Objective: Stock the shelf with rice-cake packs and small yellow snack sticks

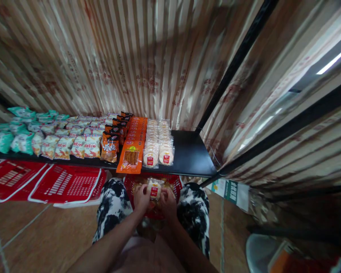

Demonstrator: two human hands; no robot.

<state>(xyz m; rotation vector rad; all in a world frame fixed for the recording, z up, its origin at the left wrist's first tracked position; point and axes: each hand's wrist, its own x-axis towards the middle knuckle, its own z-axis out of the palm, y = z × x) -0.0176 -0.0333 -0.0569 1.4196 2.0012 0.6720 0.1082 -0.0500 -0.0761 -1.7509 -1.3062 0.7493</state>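
Between my knees, my left hand [141, 198] and my right hand [168, 201] both close on a clear pack of round rice crackers [154, 188] with a red label. The pack is held just above a red basket [176, 181] that lies under the shelf edge. On the black shelf [191, 155] in front of me stand two rows of the same cracker packs [158, 146]. To their left lies a row of orange snack packs [133, 149].
Further left on the shelf are darker orange bags [110, 147], white-and-red bags [74, 144] and green bags [14, 132]. Flat red baskets [57, 184] lie on the floor at left. A striped curtain hangs behind; the shelf's right part is bare.
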